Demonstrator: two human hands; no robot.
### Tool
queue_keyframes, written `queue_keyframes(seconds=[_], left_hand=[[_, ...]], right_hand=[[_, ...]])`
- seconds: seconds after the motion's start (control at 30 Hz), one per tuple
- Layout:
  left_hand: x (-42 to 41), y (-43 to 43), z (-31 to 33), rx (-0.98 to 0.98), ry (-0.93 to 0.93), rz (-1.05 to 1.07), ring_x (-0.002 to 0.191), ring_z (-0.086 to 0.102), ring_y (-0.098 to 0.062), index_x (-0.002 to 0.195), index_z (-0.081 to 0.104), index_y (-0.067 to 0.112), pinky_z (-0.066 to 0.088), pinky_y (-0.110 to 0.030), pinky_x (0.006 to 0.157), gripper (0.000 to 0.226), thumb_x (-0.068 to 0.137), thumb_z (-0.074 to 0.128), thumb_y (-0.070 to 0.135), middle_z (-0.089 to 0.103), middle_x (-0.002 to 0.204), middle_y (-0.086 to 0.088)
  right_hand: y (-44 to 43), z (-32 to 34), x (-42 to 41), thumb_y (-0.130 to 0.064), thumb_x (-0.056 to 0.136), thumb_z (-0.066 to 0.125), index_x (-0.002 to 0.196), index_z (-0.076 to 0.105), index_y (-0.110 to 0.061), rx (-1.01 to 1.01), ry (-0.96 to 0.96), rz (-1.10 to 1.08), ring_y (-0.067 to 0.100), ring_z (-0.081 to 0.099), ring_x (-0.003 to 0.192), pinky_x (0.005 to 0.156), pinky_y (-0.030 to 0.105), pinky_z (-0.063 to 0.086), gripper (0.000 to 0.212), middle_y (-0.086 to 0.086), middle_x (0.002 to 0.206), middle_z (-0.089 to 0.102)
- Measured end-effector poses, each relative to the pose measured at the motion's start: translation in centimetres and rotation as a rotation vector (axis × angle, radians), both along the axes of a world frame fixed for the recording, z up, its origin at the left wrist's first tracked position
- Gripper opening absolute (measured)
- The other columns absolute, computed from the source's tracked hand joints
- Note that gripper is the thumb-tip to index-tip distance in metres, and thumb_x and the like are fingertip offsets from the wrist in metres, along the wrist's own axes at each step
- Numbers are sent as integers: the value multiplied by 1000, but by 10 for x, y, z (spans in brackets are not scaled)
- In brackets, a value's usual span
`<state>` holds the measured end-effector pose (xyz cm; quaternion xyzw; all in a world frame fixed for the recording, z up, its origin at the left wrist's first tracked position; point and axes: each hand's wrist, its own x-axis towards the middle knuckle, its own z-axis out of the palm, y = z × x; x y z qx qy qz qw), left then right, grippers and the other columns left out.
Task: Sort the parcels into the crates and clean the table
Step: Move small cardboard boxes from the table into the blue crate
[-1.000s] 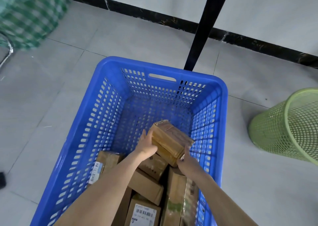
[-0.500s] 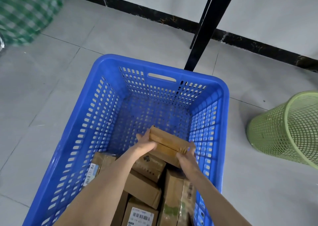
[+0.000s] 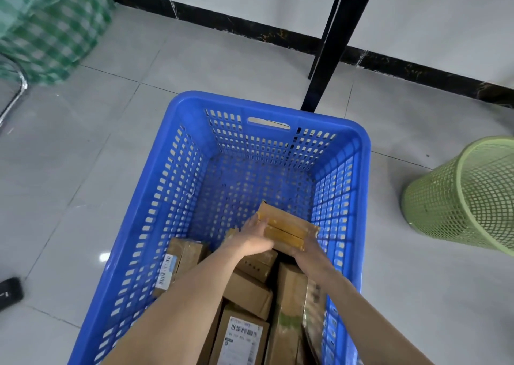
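A big blue slotted crate [image 3: 267, 108] stands on the floor below me. Both my arms reach down into it. My left hand [image 3: 254, 239] and my right hand [image 3: 307, 252] grip the two ends of a brown taped parcel [image 3: 286, 229], held low near the crate's right wall. Under my arms lie several other cardboard parcels: one with a barcode label [image 3: 242, 339], one standing at the left wall [image 3: 180, 261], one long box on the right [image 3: 289, 295]. The far half of the crate's floor [image 3: 258, 181] is bare.
A black table leg [image 3: 333, 42] stands just behind the crate. A green mesh bin [image 3: 470, 197] lies tilted on the right. A green checked bag [image 3: 50, 22] sits at the back left, with a chrome chair leg [image 3: 16, 92] and a dark object [image 3: 9, 292] at the left edge.
Both hands have lowered the taped parcel deeper into the crate and tipped it flatter, down toward the other parcels. The view has tilted slightly, showing more of the wall.
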<state>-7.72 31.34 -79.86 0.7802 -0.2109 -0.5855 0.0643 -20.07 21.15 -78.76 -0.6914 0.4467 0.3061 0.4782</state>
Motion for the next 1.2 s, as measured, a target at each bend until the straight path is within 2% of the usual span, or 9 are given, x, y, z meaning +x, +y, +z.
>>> queue_keyframes(seconds=[0.07, 0.13, 0.27, 0.37, 0.53, 0.63, 0.8, 0.97, 1.2], left_hand=[[3, 3, 24, -60, -11, 24, 146, -8, -19, 152, 2, 27, 10, -45, 118, 73, 93, 44, 19, -13, 158, 8], [8, 7, 56, -115, -39, 43, 146, -7, -15, 152, 4, 24, 9, -39, 119, 67, 96, 41, 19, -8, 159, 7], [12, 22, 152, -243, -108, 73, 146, -1, -13, 152, 13, 15, 5, -28, 116, 53, 102, 33, 18, 4, 159, 0], [10, 29, 235, -341, -150, 39, 146, 3, -13, 151, 17, 12, 6, -22, 113, 49, 104, 30, 18, 7, 159, -2], [-3, 42, 416, -572, -284, -275, 145, -1, -7, 151, 14, 16, 3, -30, 119, 54, 101, 34, 12, 8, 159, 4], [0, 39, 501, -659, -430, -289, 146, -1, -8, 152, 7, 19, 2, -29, 118, 57, 102, 34, 18, 4, 158, 9], [-2, 15, 630, -670, -683, -340, 146, -4, -10, 152, 0, 17, -1, -35, 119, 59, 103, 31, 24, -4, 159, 4], [-40, -29, 704, -684, -770, -402, 145, -8, -9, 152, 0, 18, 0, -39, 120, 58, 103, 29, 30, -6, 159, 7], [-143, -148, 739, -773, -734, -296, 146, -7, -10, 152, 3, 19, 0, -36, 118, 56, 103, 25, 35, -4, 159, 7]], right_hand=[[0, 24, -2, -24, 95, 43, 149, 23, -20, -72, -71, -33, 27, 40, 132, 99, 35, 41, 58, 4, 155, 25], [3, 54, -1, -19, 94, 41, 146, 31, -20, -145, -116, -44, 29, 46, 126, 90, 32, 44, 53, 7, 151, 32], [14, 145, -1, -18, 98, 40, 149, 24, -10, -224, -188, -11, 19, 18, 145, 112, 26, 19, 53, 5, 158, 17], [21, 220, 1, -20, 98, 42, 150, 23, -13, -329, -279, 36, 16, 10, 147, 116, 25, 10, 56, 2, 159, 13], [28, 389, -3, -25, 100, 43, 150, 21, -11, -472, -497, 62, 17, 5, 148, 119, 29, 9, 57, 3, 159, 14], [24, 462, -3, -26, 101, 41, 151, 20, -11, -515, -561, -8, 17, 5, 147, 117, 30, 11, 57, 3, 159, 15], [3, 581, -24, -29, 102, 38, 151, 19, -14, -577, -665, -43, 17, 3, 147, 116, 30, 10, 55, 2, 159, 12], [-55, 668, -73, -31, 102, 37, 151, 20, -16, -697, -736, -50, 15, 4, 147, 116, 30, 11, 54, -1, 159, 12], [-154, 725, -187, -31, 102, 38, 149, 25, -20, -767, -773, -100, 17, 13, 146, 118, 36, 14, 51, -1, 158, 20]])
